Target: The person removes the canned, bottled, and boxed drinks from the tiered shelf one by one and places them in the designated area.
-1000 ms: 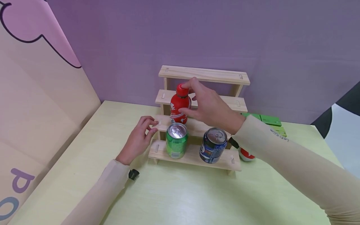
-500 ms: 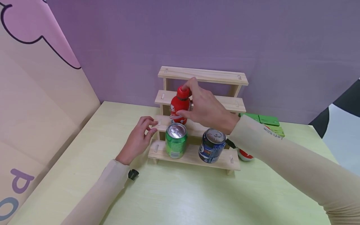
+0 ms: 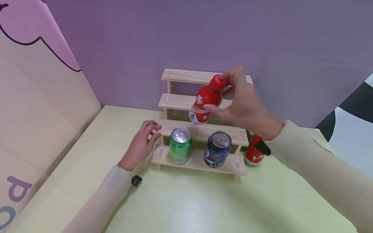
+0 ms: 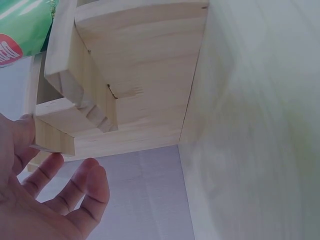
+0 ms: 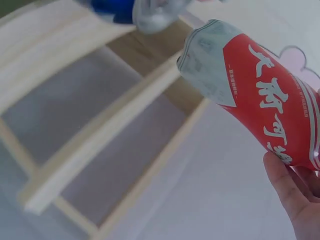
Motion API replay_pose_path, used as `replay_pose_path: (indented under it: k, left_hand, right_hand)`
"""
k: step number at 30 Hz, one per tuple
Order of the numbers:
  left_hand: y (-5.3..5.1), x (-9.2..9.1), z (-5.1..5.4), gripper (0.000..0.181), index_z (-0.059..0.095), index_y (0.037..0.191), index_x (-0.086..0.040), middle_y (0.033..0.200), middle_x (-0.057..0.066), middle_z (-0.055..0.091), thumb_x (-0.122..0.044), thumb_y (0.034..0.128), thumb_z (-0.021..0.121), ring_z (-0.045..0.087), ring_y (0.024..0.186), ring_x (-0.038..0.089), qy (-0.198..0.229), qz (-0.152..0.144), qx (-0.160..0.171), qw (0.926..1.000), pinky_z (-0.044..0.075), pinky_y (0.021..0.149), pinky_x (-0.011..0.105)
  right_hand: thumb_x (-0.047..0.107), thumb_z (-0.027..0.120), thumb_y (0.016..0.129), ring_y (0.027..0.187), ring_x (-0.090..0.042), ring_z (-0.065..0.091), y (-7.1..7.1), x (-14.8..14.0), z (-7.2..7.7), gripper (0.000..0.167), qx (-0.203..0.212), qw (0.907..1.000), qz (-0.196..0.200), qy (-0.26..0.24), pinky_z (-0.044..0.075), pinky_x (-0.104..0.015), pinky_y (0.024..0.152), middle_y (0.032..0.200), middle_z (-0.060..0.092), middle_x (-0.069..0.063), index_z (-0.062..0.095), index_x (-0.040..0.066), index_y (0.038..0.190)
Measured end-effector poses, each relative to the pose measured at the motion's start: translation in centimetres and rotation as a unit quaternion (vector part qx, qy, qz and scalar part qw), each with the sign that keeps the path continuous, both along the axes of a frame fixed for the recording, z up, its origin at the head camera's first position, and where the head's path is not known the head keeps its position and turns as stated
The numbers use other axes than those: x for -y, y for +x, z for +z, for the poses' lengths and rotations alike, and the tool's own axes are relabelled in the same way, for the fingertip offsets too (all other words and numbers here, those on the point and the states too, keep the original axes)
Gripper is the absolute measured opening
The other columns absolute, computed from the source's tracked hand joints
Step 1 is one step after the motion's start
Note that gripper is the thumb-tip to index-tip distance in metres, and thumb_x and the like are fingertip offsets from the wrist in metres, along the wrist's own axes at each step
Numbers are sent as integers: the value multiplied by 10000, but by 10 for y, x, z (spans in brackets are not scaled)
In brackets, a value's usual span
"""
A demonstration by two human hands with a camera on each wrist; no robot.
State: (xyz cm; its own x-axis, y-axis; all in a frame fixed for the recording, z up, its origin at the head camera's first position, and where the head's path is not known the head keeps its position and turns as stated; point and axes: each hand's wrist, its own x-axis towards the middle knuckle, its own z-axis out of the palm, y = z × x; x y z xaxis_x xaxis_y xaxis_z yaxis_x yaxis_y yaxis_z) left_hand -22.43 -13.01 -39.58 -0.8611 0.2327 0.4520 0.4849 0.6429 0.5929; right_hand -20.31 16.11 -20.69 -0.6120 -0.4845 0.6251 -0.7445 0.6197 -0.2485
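Note:
My right hand (image 3: 246,100) grips a red plastic bottle (image 3: 205,102) near its cap. The bottle is tilted, its base down and left, raised above the second step of a wooden stepped rack (image 3: 201,129). In the right wrist view the bottle (image 5: 265,95) shows white lettering and a clear base. My left hand (image 3: 140,144) holds the left end of the rack's second step. In the left wrist view, thumb and finger pinch that board end (image 4: 52,137). On the lowest step stand a green can (image 3: 180,145) and a dark blue can (image 3: 218,150), both upright.
Another red bottle (image 3: 254,155) is right of the rack on the pale table (image 3: 186,200), partly hidden by my right wrist. Something green shows behind it. A purple wall panel (image 3: 131,48) rises close behind the rack, with a light panel (image 3: 43,81) on the left.
My right hand has lifted the red bottle off the second step and moved it up and right, tilting it. The left hand stays in place at the rack.

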Motion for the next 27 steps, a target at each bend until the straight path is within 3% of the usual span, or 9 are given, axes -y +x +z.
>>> replay_pose_path:
  k: [7, 13, 17, 22, 24, 27]
  left_hand:
    - [0, 0, -1, 268, 586, 1190, -64, 1281, 58, 441, -178, 948, 567, 528, 937, 192, 46, -21, 36, 10000, 484, 729, 312]
    - [-2, 3, -1, 266, 587, 1183, -60, 1285, 62, 440, -176, 944, 574, 528, 939, 198, 54, -42, -5, 10000, 487, 745, 323]
    - [-3, 5, -1, 254, 585, 1176, -63, 1285, 62, 439, -165, 943, 577, 525, 934, 202, 70, -42, -6, 10000, 487, 747, 327]
    - [-2, 8, -2, 265, 582, 1186, -63, 1288, 65, 435, -168, 943, 577, 522, 935, 201, 36, -11, 35, 10000, 491, 747, 329]
    - [-2, 9, -2, 263, 582, 1184, -64, 1289, 65, 435, -168, 942, 577, 521, 934, 202, 43, -6, 32, 10000, 489, 740, 329]
    - [-1, 10, -1, 258, 581, 1179, -67, 1288, 63, 434, -170, 943, 575, 519, 930, 199, 44, 1, 16, 10000, 484, 728, 321]
  right_hand:
    - [36, 827, 704, 870, -209, 620, 21, -36, 19, 728, -231, 9977, -487, -418, 458, -154, 819, 1139, 589, -137, 335, 6, 1240]
    - [36, 830, 697, 867, 113, 492, 36, -77, 34, 799, -437, 9911, -1233, -260, 393, -109, 875, 1207, 578, -152, 332, 107, 1318]
    - [81, 807, 742, 854, 132, 450, 37, -105, 34, 794, -90, 9815, -1865, -419, 374, -89, 873, 1247, 554, -154, 318, 207, 1355]
    - [127, 788, 774, 807, 155, 411, 37, -139, 24, 785, 394, 9654, -2526, -517, 343, -33, 803, 1276, 524, -191, 295, 251, 1373]
    - [112, 786, 772, 826, 98, 464, 36, -151, 18, 775, 543, 9601, -2703, -462, 314, -2, 746, 1268, 508, -232, 298, 208, 1367]
    - [55, 783, 762, 886, -195, 564, 35, -168, 7, 772, 782, 9557, -2831, -206, 304, 17, 631, 1220, 475, -300, 284, 74, 1351]
